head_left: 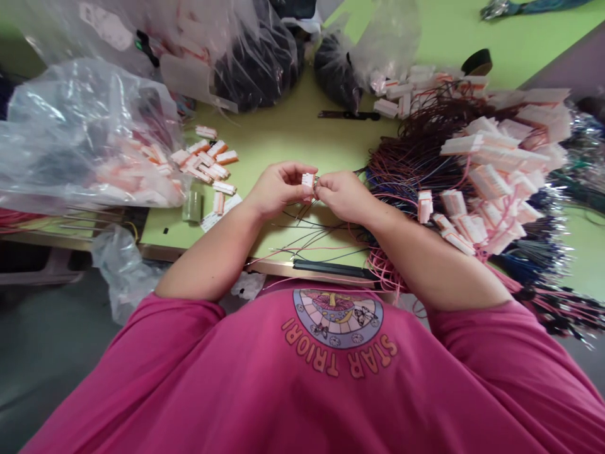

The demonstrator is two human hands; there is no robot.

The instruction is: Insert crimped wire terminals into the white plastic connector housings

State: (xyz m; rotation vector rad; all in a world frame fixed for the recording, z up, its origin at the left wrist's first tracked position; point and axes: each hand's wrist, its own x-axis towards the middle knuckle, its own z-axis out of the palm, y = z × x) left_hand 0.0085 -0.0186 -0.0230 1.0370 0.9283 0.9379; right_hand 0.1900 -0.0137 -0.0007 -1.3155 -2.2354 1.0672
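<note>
Between thumb and fingers, my left hand (282, 188) pinches a small white connector housing (307, 181) with orange on it. My right hand (341, 195) is closed right beside the housing, its fingertips pinching a thin wire at the housing's side. Several loose dark and pink wires (312, 238) trail below both hands toward the table edge. To the left of my left hand lies a scatter of loose white and orange connector housings (208, 157). A large bundle of wires (401, 151) with white housings (491, 183) on their ends spreads out to the right of my right hand.
A clear plastic bag (94, 126) with more housings stands at left, near a greenish roll (192, 207). Bags of dark material (258, 63) sit at the back. A cutter knife (348, 115) and a black tape roll (476, 62) lie on the green table (302, 129).
</note>
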